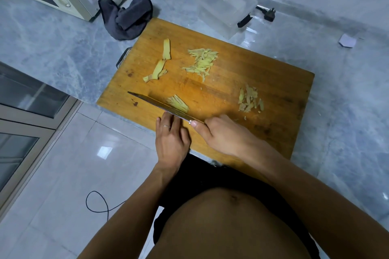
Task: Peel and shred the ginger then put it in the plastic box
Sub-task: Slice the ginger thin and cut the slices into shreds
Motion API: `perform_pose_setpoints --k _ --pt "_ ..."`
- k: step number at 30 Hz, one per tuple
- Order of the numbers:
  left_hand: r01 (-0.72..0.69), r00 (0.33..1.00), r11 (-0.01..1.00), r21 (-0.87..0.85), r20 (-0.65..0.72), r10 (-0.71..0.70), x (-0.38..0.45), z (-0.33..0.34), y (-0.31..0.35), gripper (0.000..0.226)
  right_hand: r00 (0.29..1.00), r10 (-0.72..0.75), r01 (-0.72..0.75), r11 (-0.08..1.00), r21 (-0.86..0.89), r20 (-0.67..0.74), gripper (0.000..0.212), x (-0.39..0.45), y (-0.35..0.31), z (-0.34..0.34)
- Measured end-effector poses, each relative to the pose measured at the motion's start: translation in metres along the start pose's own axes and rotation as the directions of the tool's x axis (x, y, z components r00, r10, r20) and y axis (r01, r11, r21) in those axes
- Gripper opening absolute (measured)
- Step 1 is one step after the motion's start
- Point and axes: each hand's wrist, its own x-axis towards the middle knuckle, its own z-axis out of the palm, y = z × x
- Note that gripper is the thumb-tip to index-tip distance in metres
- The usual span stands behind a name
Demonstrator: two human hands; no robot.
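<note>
Fingers of right hand [219, 132] clamped on knife [160, 106]; left hand [171, 134] fingers straight, steadying ginger [179, 104]. Shreds probably light, limp, clingy: gather by pinching heaps.

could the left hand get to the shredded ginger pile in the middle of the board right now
Probably yes: the left hand rests by the knife, apparently holding nothing, and bare cutting board lies between it and the shredded pile, though the blade stands across its path.

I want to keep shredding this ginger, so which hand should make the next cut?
The right hand: it grips the steel knife; the left hand rests by the yellow ginger shreds.
</note>
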Motion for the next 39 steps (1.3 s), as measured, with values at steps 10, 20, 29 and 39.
perform_pose_setpoints --k 10,20,29,39 --pt "-0.020 1.000 1.000 0.009 -0.003 0.020 0.003 0.000 -0.001 0.017 0.998 0.043 -0.044 0.999 0.004 0.035 0.062 0.003 -0.006 -0.001" --pt "0.002 1.000 1.000 0.025 0.012 -0.002 -0.001 0.004 -0.002 0.024 0.997 0.063 -0.065 0.997 0.031 0.054 0.057 0.007 -0.004 0.002" --pt "-0.021 0.999 1.000 0.010 -0.028 0.022 -0.001 0.002 -0.003 0.016 0.999 0.030 -0.030 0.999 0.033 0.020 0.059 -0.002 -0.002 -0.002" --pt "-0.003 0.999 1.000 -0.030 -0.042 0.001 0.001 0.003 -0.003 0.020 0.996 0.064 -0.065 0.997 0.028 0.055 0.062 0.006 -0.009 0.001"
